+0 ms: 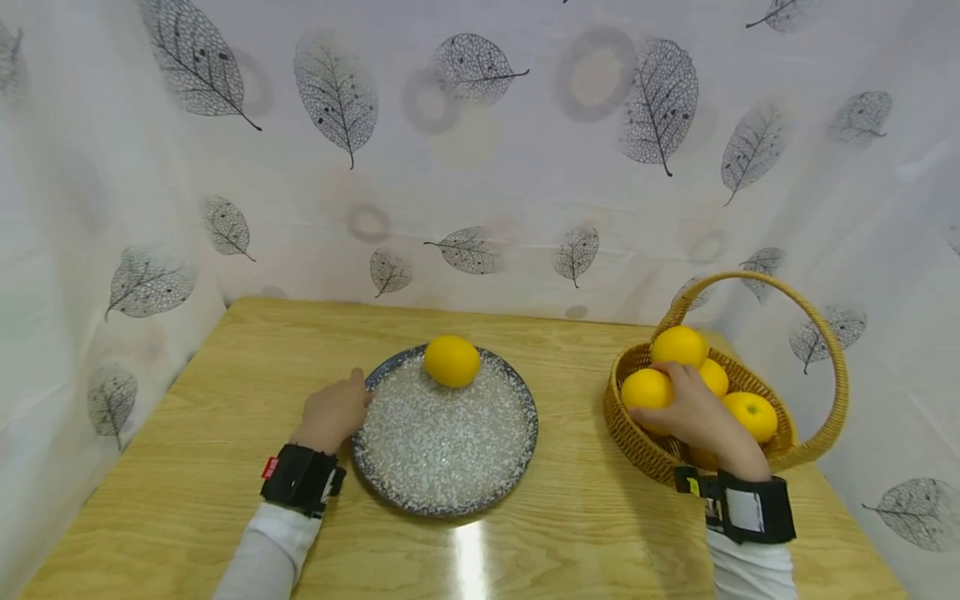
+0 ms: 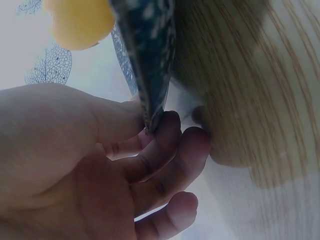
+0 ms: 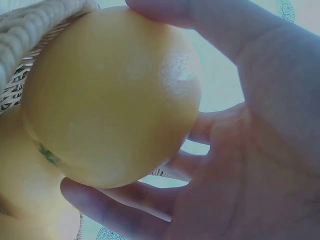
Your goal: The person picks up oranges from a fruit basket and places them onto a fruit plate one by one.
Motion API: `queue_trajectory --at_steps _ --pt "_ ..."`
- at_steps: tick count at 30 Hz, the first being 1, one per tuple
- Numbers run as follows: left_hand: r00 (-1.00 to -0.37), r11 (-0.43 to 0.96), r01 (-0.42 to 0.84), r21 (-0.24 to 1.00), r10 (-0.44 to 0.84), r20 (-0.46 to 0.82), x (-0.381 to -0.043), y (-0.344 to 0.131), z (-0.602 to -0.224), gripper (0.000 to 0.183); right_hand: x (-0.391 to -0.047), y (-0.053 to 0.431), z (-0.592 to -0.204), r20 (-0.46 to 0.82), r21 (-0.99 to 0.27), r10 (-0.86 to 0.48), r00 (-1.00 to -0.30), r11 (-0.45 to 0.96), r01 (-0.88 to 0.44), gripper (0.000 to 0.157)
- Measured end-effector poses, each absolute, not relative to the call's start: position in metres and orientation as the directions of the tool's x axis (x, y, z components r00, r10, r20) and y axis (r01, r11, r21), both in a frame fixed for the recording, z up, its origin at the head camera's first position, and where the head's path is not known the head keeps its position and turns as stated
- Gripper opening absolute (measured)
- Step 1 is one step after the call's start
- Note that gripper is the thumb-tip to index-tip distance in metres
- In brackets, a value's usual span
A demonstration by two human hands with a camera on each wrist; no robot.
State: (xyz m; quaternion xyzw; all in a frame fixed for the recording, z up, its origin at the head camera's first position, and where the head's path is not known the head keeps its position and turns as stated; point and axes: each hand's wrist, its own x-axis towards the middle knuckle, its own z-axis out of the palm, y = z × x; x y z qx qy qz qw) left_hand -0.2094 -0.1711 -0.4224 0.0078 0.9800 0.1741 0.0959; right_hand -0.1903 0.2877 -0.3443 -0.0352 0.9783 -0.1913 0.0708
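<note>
My left hand [image 1: 334, 413] pinches the left rim of a round speckled grey plate [image 1: 450, 442] with a dark edge. In the left wrist view, the thumb lies on one side of the plate rim [image 2: 150, 65] and the fingers on the other. One orange [image 1: 452, 361] rests near the plate's far edge. At the right, my right hand [image 1: 697, 410] reaches into a wicker basket [image 1: 630, 433] and grips an orange [image 1: 647, 390]. The right wrist view has thumb and fingers curled round this orange [image 3: 110, 95], its green stem spot showing.
Several more oranges sit in the basket, among them one at the back [image 1: 679, 347] and one at the right [image 1: 752, 417]. A tall arched handle [image 1: 838, 375] rises over the basket. Behind the wooden table [image 1: 570, 533] hangs a leaf-patterned curtain [image 1: 465, 167].
</note>
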Motion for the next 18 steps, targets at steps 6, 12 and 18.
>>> queue_trajectory --at_steps 6,12,18 --pt "-0.980 0.943 -0.026 0.332 0.042 -0.197 -0.2100 -0.1720 -0.4230 0.049 -0.1918 0.2849 -0.3439 -0.129 -0.373 -0.091 -0.988 0.927 -0.036 0.091" --pt "-0.980 0.945 -0.024 0.325 0.041 -0.193 -0.2096 -0.1719 -0.4209 0.049 -0.1909 0.2823 -0.3419 -0.106 -0.378 -0.099 -0.989 0.924 -0.052 0.090" --pt "-0.980 0.943 -0.015 0.333 0.051 -0.190 -0.2096 -0.1724 -0.4207 0.049 -0.1905 0.2779 -0.3403 -0.096 -0.382 -0.092 -0.991 0.923 -0.049 0.089"
